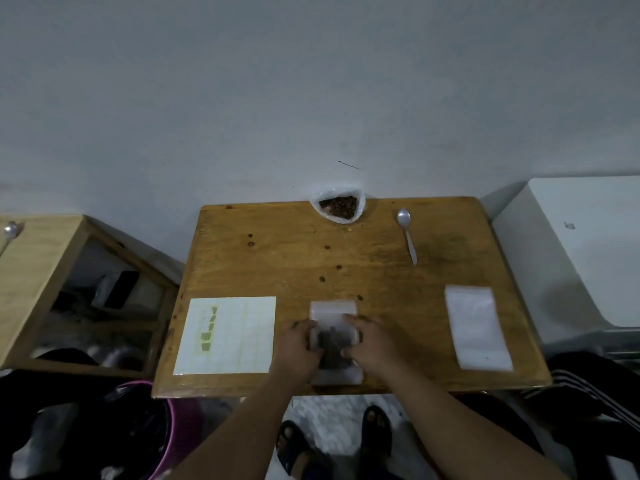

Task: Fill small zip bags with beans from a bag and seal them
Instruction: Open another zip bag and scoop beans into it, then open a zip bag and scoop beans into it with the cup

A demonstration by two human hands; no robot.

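Observation:
A small clear zip bag [333, 311] with dark beans inside lies flat near the front edge of the wooden table [277, 265]. My left hand [299, 348] grips its left side and my right hand [372, 341] grips its right side, fingers over the beans. An open white plastic bag of brown beans [338, 206] stands at the table's far edge against the wall. A metal spoon [407, 233] lies to the right of it. A stack of empty zip bags [477, 327] rests at the right front.
A white label sheet [227, 336] lies at the left front. A few loose beans [322, 279] dot the tabletop. A wooden cabinet [45, 271] stands left, a white appliance [581, 254] right, and a purple bin [152, 427] below left.

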